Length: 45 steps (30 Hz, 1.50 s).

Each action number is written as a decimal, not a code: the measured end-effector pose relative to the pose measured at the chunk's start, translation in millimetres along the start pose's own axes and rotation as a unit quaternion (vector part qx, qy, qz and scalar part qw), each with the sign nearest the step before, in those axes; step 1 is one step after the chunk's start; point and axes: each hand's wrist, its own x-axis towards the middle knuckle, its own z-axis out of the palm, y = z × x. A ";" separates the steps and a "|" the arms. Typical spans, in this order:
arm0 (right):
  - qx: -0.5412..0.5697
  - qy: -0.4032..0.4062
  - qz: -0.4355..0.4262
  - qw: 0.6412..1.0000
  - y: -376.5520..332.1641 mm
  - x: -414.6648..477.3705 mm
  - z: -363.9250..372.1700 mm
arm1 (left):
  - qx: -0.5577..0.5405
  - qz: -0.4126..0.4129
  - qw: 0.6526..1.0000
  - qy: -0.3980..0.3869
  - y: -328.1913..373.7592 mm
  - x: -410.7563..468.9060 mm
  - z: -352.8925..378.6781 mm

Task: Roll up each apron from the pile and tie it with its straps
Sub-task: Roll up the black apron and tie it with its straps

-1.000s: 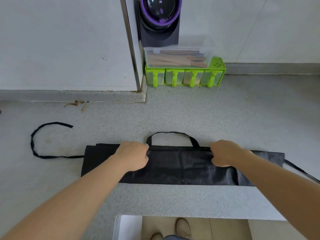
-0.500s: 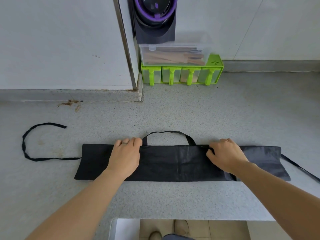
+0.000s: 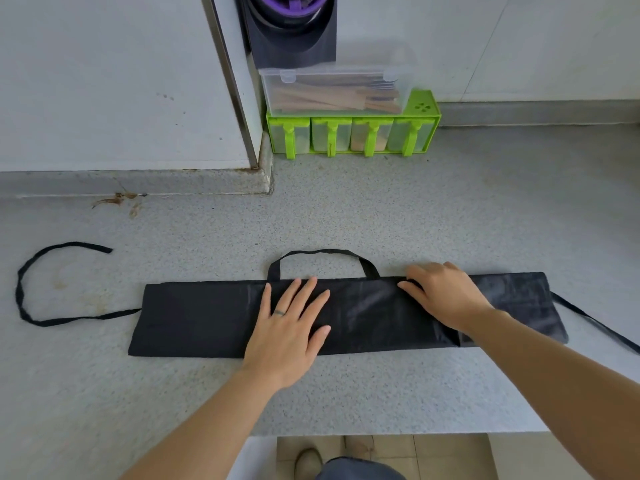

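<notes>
A black apron (image 3: 201, 317) lies folded into a long flat band across the grey speckled counter (image 3: 346, 209). Its neck loop (image 3: 322, 252) sticks out past the far edge. One waist strap (image 3: 38, 292) curls away to the left, the other strap (image 3: 595, 323) trails off to the right. My left hand (image 3: 292, 327) lies flat on the middle of the band with straight, spread fingers. My right hand (image 3: 446, 296) rests on the band's far edge to the right, fingers bent slightly, thumb tip against the fold.
A green rack of small seasoning drawers (image 3: 353, 133) stands at the back against the wall, a clear lidded box of wooden utensils (image 3: 332, 93) on top. A black and purple appliance (image 3: 291, 26) hangs above. The counter's front edge (image 3: 381, 433) is near me.
Both hands let go of the gripped far edge and flattened onto the cloth. The band now lies flatter and wider, with the fold laid down.
</notes>
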 end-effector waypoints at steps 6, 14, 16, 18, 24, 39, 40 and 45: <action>-0.023 0.139 0.049 0.989 20.0 -3.2 18.6 | 0.003 0.000 1.000 -0.003 -3.5 1.2 0.4; -0.019 0.187 0.070 0.980 2.0 -8.6 5.5 | 0.005 -0.014 0.999 -0.035 -5.8 4.8 -2.4; 0.032 0.181 0.020 0.983 -34.8 -22.5 15.1 | 0.006 -0.016 0.999 -0.037 -5.3 5.7 -2.0; 0.039 0.114 0.043 0.992 -58.4 -38.2 30.3 | 0.004 -0.018 0.999 -0.040 -4.3 5.5 -1.9; -0.027 -0.022 0.099 0.994 -12.7 -61.3 29.9 | 0.010 -0.021 0.999 -0.042 -5.8 4.7 -1.3; -0.002 -0.050 -0.024 0.998 -7.5 -58.0 -1.1 | -0.015 -0.028 0.996 -0.079 1.4 7.4 -10.2; 0.017 -0.065 -0.078 0.995 -27.9 -55.8 0.3 | -0.022 -0.031 0.995 -0.088 1.9 7.5 -10.6; 0.028 -0.113 -0.170 0.979 -74.0 -46.6 18.7 | -0.110 0.059 0.992 -0.002 -10.8 -5.5 -25.1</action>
